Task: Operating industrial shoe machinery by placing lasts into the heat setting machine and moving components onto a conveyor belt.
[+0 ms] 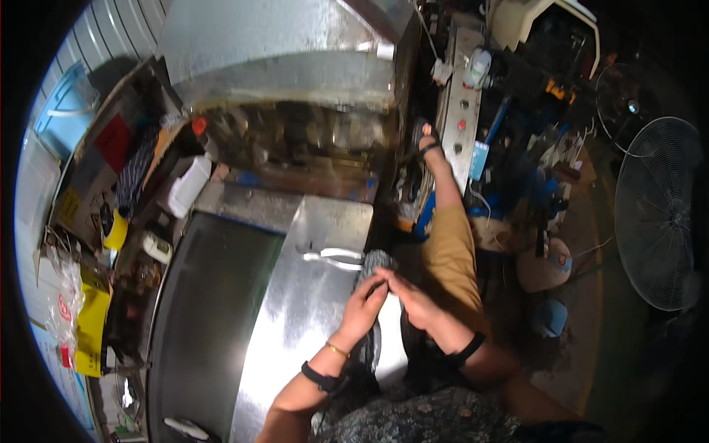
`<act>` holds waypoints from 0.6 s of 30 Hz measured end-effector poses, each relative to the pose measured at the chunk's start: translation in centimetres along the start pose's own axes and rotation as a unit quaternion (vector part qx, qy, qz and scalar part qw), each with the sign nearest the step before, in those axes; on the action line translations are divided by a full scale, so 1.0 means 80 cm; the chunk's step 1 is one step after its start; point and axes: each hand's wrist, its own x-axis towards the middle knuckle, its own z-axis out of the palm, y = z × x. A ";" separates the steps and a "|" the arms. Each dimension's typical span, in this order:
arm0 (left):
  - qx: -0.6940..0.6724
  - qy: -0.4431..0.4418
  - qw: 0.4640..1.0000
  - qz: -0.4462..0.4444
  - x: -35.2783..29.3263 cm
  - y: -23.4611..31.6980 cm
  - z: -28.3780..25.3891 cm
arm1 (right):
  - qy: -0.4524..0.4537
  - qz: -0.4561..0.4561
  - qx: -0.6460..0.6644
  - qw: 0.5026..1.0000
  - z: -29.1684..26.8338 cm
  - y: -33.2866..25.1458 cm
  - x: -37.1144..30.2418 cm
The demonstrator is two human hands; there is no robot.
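Two hands (363, 308) meet near a smooth, shiny metal panel (286, 336).

A curved silver handle (341, 261) sits across the shiny metal panel (284, 332).
You have the handle toward the panel's far end; the flat, reflective panel stretches near, on your left.

Held left hand (362, 308) touching right hand (416, 304), near a pale curved handle (336, 261) on a shiny metal surface (292, 332), beside a dark panel (210, 310).
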 end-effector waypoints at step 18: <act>-0.126 -0.098 0.985 -0.062 0.021 -0.005 -0.023 | 0.013 -0.049 -0.165 0.985 0.001 -0.014 -0.008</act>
